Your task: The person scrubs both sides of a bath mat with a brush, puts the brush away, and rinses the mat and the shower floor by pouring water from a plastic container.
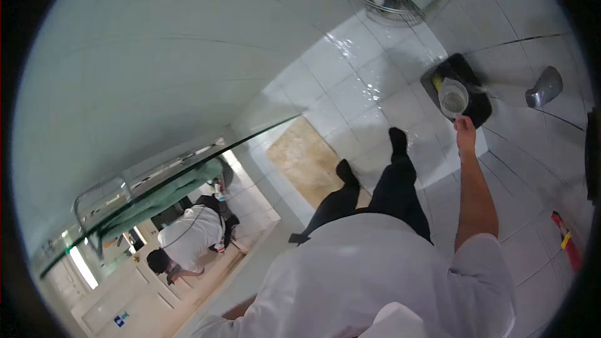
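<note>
My right hand (464, 134) reaches out to the right, its fingers closed at the near edge of a clear plastic dipper (453, 98). The dipper is over a black bucket (481, 107) that stands by the tiled wall. Something yellow (436, 81), too small to name, shows beside the dipper at the bucket's left side. Faint water seems to fall near the bucket from a metal spout (544, 87) on the wall. Only a bit of my left arm (240, 308) appears low at the left; my left hand is out of view.
Wet white tiles (357, 90) shine ahead of my feet. A beige mat (305, 159) lies left of them. A glass panel (250, 134) with a green towel (169, 197) borders the left. Beyond it a person (191, 231) bends down. A wire rack (407, 6) holds bottles.
</note>
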A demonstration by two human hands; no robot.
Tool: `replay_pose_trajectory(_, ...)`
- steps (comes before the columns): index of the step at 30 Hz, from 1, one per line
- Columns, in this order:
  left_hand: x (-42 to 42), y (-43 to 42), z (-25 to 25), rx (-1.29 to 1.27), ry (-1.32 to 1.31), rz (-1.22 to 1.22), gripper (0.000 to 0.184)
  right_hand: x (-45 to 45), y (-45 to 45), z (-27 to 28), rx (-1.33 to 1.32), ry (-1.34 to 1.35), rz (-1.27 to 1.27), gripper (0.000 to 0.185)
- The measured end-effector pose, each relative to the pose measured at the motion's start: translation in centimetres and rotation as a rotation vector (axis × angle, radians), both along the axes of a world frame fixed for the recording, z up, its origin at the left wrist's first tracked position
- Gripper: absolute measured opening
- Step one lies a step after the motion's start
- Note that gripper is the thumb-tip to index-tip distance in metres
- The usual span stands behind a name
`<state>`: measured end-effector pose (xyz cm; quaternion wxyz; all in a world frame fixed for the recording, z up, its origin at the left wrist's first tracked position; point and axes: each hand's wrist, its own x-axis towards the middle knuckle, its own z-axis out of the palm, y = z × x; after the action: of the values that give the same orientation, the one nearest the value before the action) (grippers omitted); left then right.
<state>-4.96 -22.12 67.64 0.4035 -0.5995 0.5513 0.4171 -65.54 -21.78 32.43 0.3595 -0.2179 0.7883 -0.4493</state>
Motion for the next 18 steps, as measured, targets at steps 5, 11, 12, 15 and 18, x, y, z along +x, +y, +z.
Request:
replay_pose_trajectory(5, 1.2, -1.1, -12.9, -0.221, -0.078, 0.139, 0.031, -4.8, -1.6, -8.1, 0.264, 0.012, -0.076, 0.012)
replay_pose_trajectory(11, -12.8, -8.9, -21.1, -0.425, 0.387, 0.212, 0.028, -11.9, -4.7, -17.3, 1.003, 0.933, 1.320, 0.024)
replay_pose_trajectory(12, -13.0, -9.2, -23.0, -0.346, 0.415, 0.131, 0.030, -14.8, -2.4, -24.3, 0.988, 0.973, 1.293, 0.029)
replay_pose_trajectory(15, -11.9, -9.7, -28.4, -0.216, 0.356, -0.015, 0.030, -15.7, -4.7, -24.9, 1.048, 0.687, 1.034, 0.035)
replay_pose_trajectory(18, -9.2, -9.7, -34.8, -0.236, 0.279, 0.017, 0.030, -14.3, -8.2, -23.7, 0.893, 0.435, 0.537, 0.035)
